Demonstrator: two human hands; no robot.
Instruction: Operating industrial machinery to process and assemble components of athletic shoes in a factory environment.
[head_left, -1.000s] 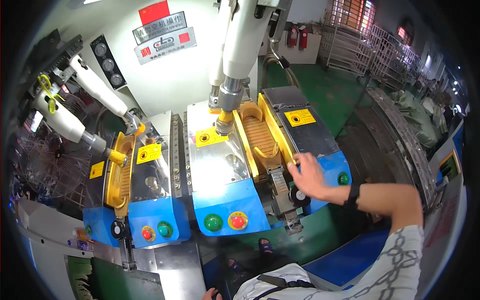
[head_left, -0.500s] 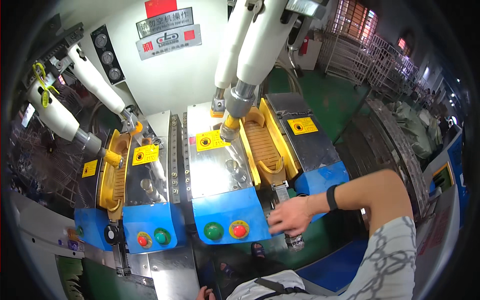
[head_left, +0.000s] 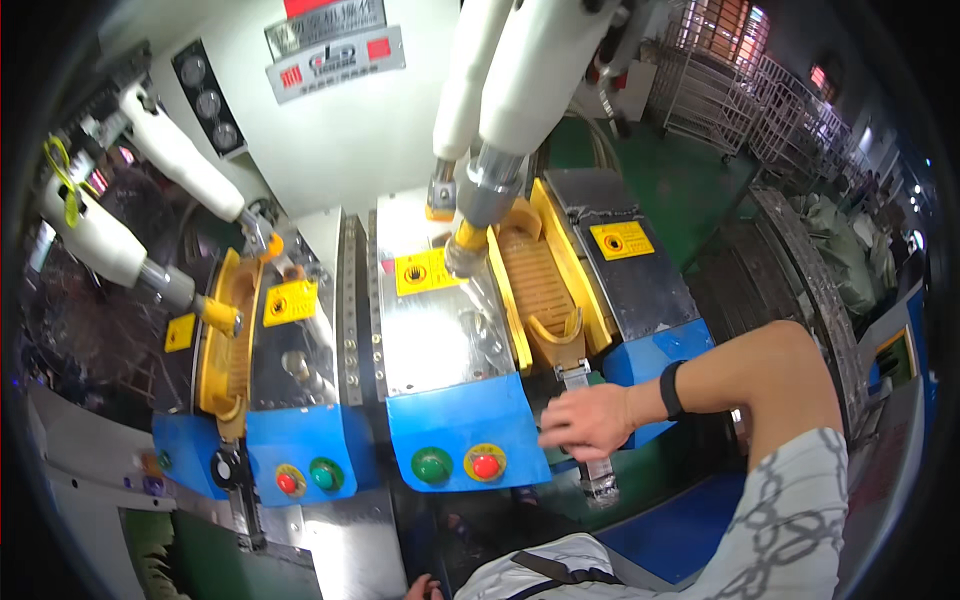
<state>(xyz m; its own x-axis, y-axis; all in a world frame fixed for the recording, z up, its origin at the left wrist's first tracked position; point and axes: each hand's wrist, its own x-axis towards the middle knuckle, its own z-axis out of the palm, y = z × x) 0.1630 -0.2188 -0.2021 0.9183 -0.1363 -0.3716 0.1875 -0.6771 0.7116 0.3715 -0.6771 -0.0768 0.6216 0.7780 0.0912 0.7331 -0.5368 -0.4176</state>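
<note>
My right hand, a black band at its wrist, is closed with bent fingers over the metal slide bar in front of the right station. Whatever its fingers grip is hidden under the hand. Just beyond it lies the right yellow shoe-shaped mould, a ribbed bed between yellow side plates. A red push button and a green push button sit on the blue panel left of that hand. Only the fingers of my left hand show at the lower edge, slightly bent and apart, with nothing visible in them.
White press arms with metal ends hang above the right mould. On the left stands a matching yellow mould with a black knob on its slide bar. A dark rack and white wire trolleys stand to the right.
The view has shifted slightly, so the machine sits a little differently in the picture. My right hand stays over the slide bar, its fingers slightly repositioned. My left hand remains at the lower edge.
</note>
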